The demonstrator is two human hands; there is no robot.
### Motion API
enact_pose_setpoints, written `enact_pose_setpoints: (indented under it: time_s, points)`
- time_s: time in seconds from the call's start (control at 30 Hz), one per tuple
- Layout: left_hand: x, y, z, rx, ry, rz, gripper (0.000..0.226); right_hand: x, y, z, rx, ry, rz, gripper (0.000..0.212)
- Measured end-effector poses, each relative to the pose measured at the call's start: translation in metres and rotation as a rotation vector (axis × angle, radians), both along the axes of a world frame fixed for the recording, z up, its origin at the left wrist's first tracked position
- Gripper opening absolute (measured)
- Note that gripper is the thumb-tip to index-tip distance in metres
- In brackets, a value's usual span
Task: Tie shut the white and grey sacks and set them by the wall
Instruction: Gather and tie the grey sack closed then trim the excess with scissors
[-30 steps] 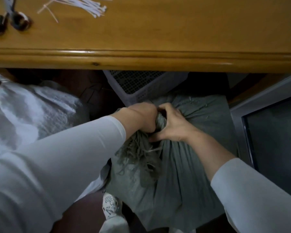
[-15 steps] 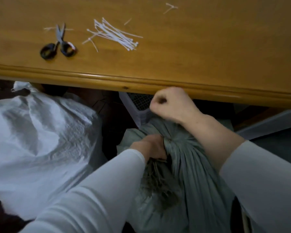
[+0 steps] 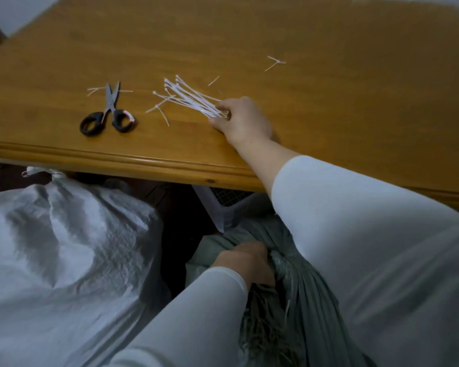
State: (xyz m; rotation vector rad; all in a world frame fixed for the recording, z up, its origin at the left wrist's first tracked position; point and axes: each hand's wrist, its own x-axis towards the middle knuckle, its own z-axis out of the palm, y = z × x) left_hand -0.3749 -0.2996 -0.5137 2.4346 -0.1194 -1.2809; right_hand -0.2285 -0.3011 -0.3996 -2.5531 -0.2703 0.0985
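Reaching over the desk (image 3: 329, 107), the right hand (image 3: 245, 121) closes its fingers on the near ends of the loose bundle of white zip ties (image 3: 191, 98), with the black-handled scissors (image 3: 108, 115) lying just left of that bundle. Below the desk's front edge, the left hand (image 3: 245, 262) clamps the gathered neck of the grey sack (image 3: 310, 300) — frayed ends spilling under the fist — while the white sack (image 3: 64, 247) sits to the grey one's left, its neck already bunched.
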Motion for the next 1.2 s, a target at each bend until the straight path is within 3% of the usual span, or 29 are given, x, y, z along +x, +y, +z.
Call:
enact_pose_setpoints:
  time_s: [0.2, 0.37, 0.5, 0.73, 1.0, 1.1, 1.2]
  points:
    - [0.008, 0.003, 0.005, 0.018, -0.003, -0.011, 0.063, 0.009, -0.005, -0.006, 0.093, -0.007, -0.169, 0.019]
    - [0.008, 0.001, 0.012, 0.065, -0.016, 0.036, 0.047, 0.014, -0.035, -0.007, 0.381, 0.057, -0.323, 0.011]
    - [0.01, -0.001, 0.014, 0.085, 0.001, 0.038, 0.042, 0.012, -0.056, -0.005, 0.575, 0.14, -0.41, 0.019]
    - [0.009, -0.005, 0.02, 0.092, 0.043, 0.051, 0.042, 0.001, -0.086, 0.001, 0.918, 0.306, -0.392, 0.021]
    - [0.0, -0.018, 0.028, 0.112, -0.032, 0.036, 0.044, -0.029, -0.126, 0.018, 1.718, 0.439, -0.569, 0.017]
    - [-0.005, -0.021, 0.03, 0.147, -0.057, 0.025, 0.041, -0.048, -0.14, 0.018, 1.8, 0.463, -0.556, 0.018]
    - [-0.009, -0.023, 0.032, 0.157, -0.08, -0.011, 0.037, -0.077, -0.157, 0.02, 1.711, 0.529, -0.513, 0.021]
